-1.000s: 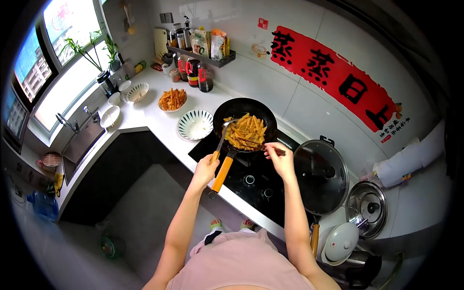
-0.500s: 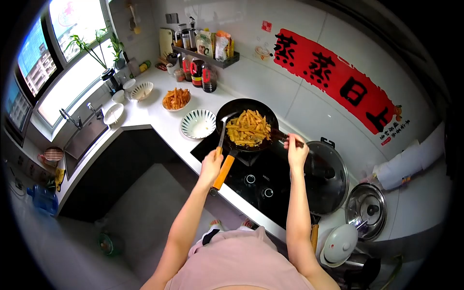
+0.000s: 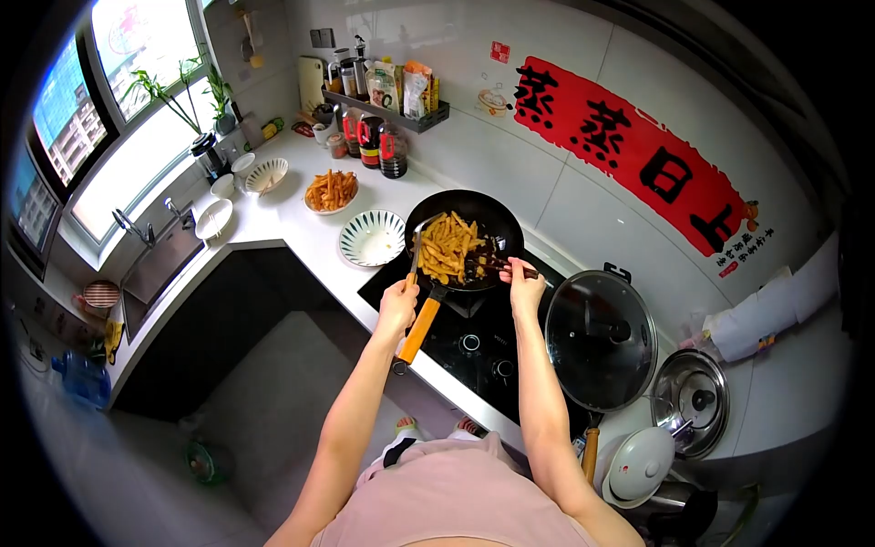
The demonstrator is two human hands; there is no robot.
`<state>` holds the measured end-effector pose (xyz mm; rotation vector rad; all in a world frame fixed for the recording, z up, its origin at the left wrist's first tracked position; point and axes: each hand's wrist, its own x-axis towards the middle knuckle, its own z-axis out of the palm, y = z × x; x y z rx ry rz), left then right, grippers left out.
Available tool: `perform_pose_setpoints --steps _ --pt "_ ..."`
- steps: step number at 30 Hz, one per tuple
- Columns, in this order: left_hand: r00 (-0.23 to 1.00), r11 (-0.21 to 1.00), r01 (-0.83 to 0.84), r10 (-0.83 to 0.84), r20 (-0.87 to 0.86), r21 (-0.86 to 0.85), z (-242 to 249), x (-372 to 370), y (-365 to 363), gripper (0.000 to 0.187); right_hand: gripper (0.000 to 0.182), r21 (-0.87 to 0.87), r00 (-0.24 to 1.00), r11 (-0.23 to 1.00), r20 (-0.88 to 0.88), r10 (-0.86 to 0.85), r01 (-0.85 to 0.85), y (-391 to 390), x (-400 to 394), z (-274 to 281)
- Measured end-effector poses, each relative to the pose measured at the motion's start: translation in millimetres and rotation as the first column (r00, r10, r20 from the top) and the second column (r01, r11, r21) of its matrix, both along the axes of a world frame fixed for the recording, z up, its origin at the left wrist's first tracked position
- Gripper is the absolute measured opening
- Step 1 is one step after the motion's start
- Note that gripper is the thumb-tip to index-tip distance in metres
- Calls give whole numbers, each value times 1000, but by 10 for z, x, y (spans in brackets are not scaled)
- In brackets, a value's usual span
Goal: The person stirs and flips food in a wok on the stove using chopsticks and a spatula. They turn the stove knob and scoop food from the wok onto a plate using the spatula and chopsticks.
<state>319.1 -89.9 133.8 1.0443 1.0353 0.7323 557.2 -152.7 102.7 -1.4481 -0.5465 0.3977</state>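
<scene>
Fries (image 3: 447, 246), golden and heaped at nine o'clock in the black wok (image 3: 497, 219) on the hob. Left hand (image 3: 398, 305) fingers grip a spatula (image 3: 417, 251); right hand (image 3: 524, 275) fingers pinch chopsticks (image 3: 497, 264).

home kitchen, white L-shaped counter (image 3: 292, 228), sink (image 3: 159, 260) under window (image 3: 137, 137), black cooktop (image 3: 474, 342), wok (image 3: 465, 237), condiment rack (image 3: 387, 100), red wall banner (image 3: 638, 155)

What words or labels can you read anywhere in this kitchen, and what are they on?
"蒸蒸日上": black characters on the red banner on the wall tiles.
Small red sticker above it: too small to read.
Small print at the banner's right end: blurred.
Labels on the bottles and packets: unreadable.
</scene>
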Motion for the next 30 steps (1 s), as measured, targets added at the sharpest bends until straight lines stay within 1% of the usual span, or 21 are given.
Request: perform_pose_setpoints --steps 2,3,4,5,6,9,11,12,13,14,16,17,20,21,22,24,26,27,28,29,30 --pt "1000 1000 -10 10 6 -15 34 -16 -19 11 23 22 1000 1000 8 15 -15 -47 -18 42" --pt "1000 1000 -9 9 4 -18 46 -15 -37 11 25 24 998 999 56 20 -22 -57 -27 61" --pt "999 997 8 -6 37 -73 44 -14 -49 11 25 22 998 1000 53 18 -19 -54 -35 69" --pt "997 992 27 -17 73 -126 47 -11 -52 11 24 61 999 998 20 29 -31 -30 -43 87" --pt "997 992 26 -16 74 -124 7 9 -42 11 24 103 999 994 -11 44 -43 6 -48 112" --pt "986 981 100 -76 150 -165 -104 76 -59 10 24 56 997 997 58 56 -59 105 -113 260" --pt "981 980 116 -87 173 -160 -46 70 -92 10 25 30 990 997 128 65 -69 149 -141 331" --pt "976 979 135 -104 194 -155 -18 61 -108 11 25 30 989 997 130 69 -74 146 -145 365" --pt "981 987 106 -84 174 -124 109 36 -177 10 23 29 989 998 137 59 -64 137 -116 384" --pt "981 987 103 -80 175 -125 162 -25 -204 10 22 28 988 998 145 48 -53 112 -81 411" --pt "976 992 112 -100 192 -57 230 -209 -214 9 22 39 984 999 179 -13 6 -22 29 472" --pt "984 992 95 -82 161 -77 269 -284 -207 8 23 23 980 999 190 -52 48 -101 112 492" --pt "989 994 96 -89 115 -55 184 -416 -140 7 24 -75 957 986 261 -122 146 -226 335 438" --pt "989 994 96 -89 114 -55 138 -402 -133 7 24 -121 957 978 255 -136 171 -210 369 373" --pt "993 994 70 -62 102 -79 104 -364 -122 8 24 -120 957 978 255 -138 173 -156 374 253" --pt "995 994 47 -38 90 -99 27 -279 -105 9 24 -23 989 991 -64 -132 131 -16 346 -17" --pt "993 981 49 -27 117 -189 -41 -197 -89 11 22 31 979 985 -120 -167 172 120 240 -111" --pt "987 979 65 -35 155 -193 -59 -169 -79 11 22 54 981 986 -121 -149 157 180 194 -118" --pt "988 978 66 -35 153 -196 -70 -155 -57 11 21 73 983 987 -124 -132 142 236 157 -126" --pt "988 977 51 -19 154 -208 -77 -138 -19 9 20 84 972 985 -195 -130 148 291 136 -126" --pt "988 976 35 -1 156 -216 -82 -125 25 8 20 84 972 985 -195 -129 147 325 122 -125"
